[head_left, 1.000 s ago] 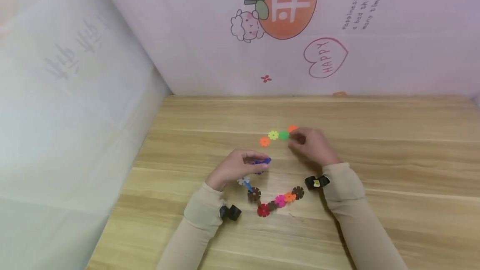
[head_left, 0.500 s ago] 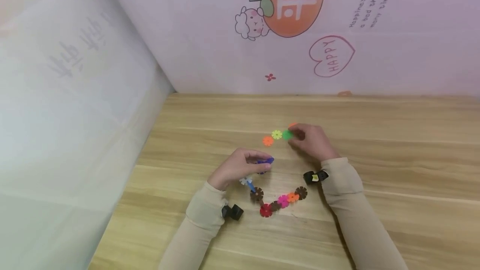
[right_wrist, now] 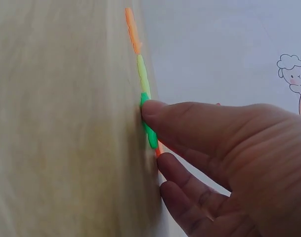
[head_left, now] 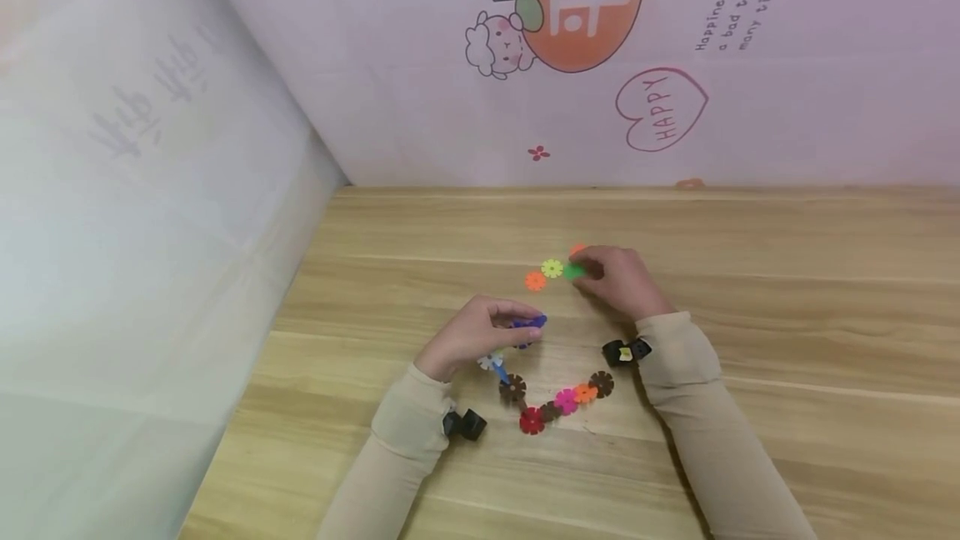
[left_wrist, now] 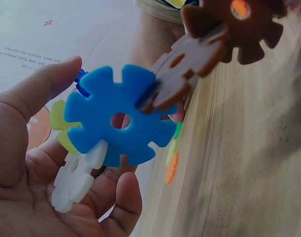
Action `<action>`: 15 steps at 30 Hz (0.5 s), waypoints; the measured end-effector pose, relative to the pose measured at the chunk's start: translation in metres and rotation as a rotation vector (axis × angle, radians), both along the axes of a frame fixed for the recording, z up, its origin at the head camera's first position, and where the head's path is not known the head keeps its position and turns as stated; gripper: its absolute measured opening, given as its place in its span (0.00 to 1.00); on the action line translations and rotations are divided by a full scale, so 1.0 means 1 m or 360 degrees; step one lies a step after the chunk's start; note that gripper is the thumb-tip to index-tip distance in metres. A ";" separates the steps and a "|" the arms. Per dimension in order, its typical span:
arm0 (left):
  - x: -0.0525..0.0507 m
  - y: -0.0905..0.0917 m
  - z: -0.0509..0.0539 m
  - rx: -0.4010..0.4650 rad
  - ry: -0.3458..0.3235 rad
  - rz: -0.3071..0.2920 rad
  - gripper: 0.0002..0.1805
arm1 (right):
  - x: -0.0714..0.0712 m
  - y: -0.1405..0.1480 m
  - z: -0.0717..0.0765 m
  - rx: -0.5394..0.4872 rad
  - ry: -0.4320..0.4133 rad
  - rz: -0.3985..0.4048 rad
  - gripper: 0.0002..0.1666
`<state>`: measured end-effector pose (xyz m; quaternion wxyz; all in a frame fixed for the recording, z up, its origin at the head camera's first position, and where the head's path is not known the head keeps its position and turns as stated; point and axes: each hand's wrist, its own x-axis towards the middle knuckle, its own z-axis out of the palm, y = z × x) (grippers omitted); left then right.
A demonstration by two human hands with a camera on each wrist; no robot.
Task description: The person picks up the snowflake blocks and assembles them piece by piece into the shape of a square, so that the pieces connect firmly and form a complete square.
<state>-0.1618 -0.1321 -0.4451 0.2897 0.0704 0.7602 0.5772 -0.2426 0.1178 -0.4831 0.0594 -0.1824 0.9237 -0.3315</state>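
Note:
My left hand pinches a dark blue snowflake disc at one end of a chain of notched plastic discs. From it the chain runs through a white disc, a light blue disc and a brown disc to a red disc, then pink, orange and brown at the other end. My right hand reaches to a green disc at the back, thumb on its face and forefinger at its edge; the fingers partly hide it.
Left of the green disc lie a yellow disc and an orange disc on the wooden table. Another orange disc shows behind the right fingers. A printed wall sheet rises at the table's back edge.
The right hand has shifted slightly left and its fingers now cover more of the green disc. My left hand keeps its hold on the dark blue disc. The view has shifted slightly.

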 end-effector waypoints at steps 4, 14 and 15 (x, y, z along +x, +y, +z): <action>-0.001 0.000 -0.001 -0.0011 -0.0004 -0.0008 0.18 | 0.002 -0.002 0.003 0.0015 0.0001 0.0001 0.22; -0.001 0.000 0.001 -0.0053 -0.0008 0.0003 0.18 | 0.007 -0.002 0.004 0.0012 0.0004 -0.0012 0.23; -0.001 0.000 0.001 -0.0055 -0.0005 0.0003 0.18 | 0.007 -0.001 0.004 0.0009 0.0009 -0.0010 0.23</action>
